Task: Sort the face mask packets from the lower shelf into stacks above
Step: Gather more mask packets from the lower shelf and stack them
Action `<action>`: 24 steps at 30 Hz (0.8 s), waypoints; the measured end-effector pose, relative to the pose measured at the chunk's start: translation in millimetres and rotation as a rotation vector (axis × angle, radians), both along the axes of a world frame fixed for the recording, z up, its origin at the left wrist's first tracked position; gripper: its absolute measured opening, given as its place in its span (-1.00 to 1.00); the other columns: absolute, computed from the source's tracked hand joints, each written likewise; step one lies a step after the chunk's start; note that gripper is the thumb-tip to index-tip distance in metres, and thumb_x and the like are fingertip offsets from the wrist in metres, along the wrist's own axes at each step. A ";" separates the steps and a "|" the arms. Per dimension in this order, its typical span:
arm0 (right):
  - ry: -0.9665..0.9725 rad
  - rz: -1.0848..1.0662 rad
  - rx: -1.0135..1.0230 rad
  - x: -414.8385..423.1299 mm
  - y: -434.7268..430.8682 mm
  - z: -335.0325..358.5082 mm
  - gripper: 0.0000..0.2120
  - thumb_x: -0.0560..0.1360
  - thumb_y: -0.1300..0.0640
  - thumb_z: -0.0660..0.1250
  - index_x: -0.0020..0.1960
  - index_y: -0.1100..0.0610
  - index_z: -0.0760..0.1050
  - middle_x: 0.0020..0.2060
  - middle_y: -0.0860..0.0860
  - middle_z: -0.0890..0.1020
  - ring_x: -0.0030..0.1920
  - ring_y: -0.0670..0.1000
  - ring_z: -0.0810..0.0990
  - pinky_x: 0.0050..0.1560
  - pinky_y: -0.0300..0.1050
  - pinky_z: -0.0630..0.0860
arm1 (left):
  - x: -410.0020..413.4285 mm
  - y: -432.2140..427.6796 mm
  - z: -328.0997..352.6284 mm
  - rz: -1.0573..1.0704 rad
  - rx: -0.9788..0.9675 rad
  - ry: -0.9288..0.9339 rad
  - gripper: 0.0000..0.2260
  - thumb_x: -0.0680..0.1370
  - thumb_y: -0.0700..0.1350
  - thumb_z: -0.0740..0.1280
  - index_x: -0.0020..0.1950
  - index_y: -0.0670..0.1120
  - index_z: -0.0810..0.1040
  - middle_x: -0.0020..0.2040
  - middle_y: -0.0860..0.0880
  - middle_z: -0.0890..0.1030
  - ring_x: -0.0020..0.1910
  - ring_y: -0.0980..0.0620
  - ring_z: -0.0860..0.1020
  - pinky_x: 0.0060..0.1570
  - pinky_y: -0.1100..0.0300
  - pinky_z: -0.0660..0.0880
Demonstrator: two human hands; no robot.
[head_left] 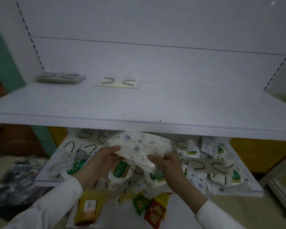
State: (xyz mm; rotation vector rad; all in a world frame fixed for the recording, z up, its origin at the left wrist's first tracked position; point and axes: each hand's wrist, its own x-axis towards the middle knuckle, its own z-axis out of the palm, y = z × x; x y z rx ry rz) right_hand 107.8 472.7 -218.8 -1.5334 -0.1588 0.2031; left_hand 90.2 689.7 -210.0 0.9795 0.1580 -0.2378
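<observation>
A white patterned mask packet [139, 147] with blue specks is held above the lower shelf [248, 187], just under the upper shelf's front edge. My left hand [104, 160] grips its left end and my right hand [168, 169] grips its lower right edge. Below them lies a jumbled pile of mask packets [203, 167], some with green N95 labels, some with black ear loops. On the upper shelf [172, 103] sit a grey mask stack [60, 77] at the far left and a cream mask packet [117, 83] beside it.
Yellow, green and red snack packets [149, 207] lie on a lowest shelf under my hands. A dark plastic bag [15, 180] rests on the floor at left. Slotted uprights flank the white back panel. A yellow panel [257, 154] stands at right.
</observation>
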 end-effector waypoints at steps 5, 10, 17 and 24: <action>-0.242 0.188 -0.189 23.4 -11.9 81.6 -0.52 0.34 0.01 0.53 -0.50 0.22 0.33 -0.54 0.15 0.32 -0.52 0.09 0.32 -0.42 -0.09 0.25 | -6.6 28.7 54.0 -0.158 0.071 -0.183 -0.36 0.04 -0.12 0.68 0.09 -0.19 0.66 0.16 -0.24 0.60 0.13 -0.20 0.59 -0.04 -0.03 0.60; -0.426 0.151 -0.247 82.0 2.4 156.2 -0.50 0.38 0.04 0.51 -0.33 0.41 0.35 -0.42 0.28 0.48 -0.43 0.01 0.56 -0.31 -0.20 0.49 | 38.3 36.3 126.7 0.198 0.467 -0.440 -0.25 0.10 -0.12 0.62 0.24 -0.14 0.46 0.11 -0.11 0.64 0.07 -0.06 0.63 -0.07 0.15 0.60; -0.157 0.098 -0.339 133.2 16.5 112.9 -0.65 0.32 0.28 0.52 0.08 0.21 0.56 0.00 0.09 0.67 0.04 0.10 0.64 0.20 0.06 0.53 | 96.6 17.0 98.3 0.392 0.965 -0.298 -0.83 0.42 -0.28 0.39 -0.14 -0.10 0.43 -0.16 -0.06 0.50 -0.14 -0.05 0.47 -0.22 0.22 0.41; -0.122 -0.050 -0.020 140.9 32.3 123.0 -0.50 0.29 0.37 0.52 0.16 0.17 0.45 -0.02 0.03 0.62 -0.02 0.04 0.63 -0.07 -0.19 0.60 | 118.5 9.8 104.0 0.459 0.819 -0.285 -0.74 0.45 -0.28 0.35 0.10 -0.12 0.44 0.06 -0.14 0.56 -0.01 -0.08 0.54 -0.10 0.10 0.49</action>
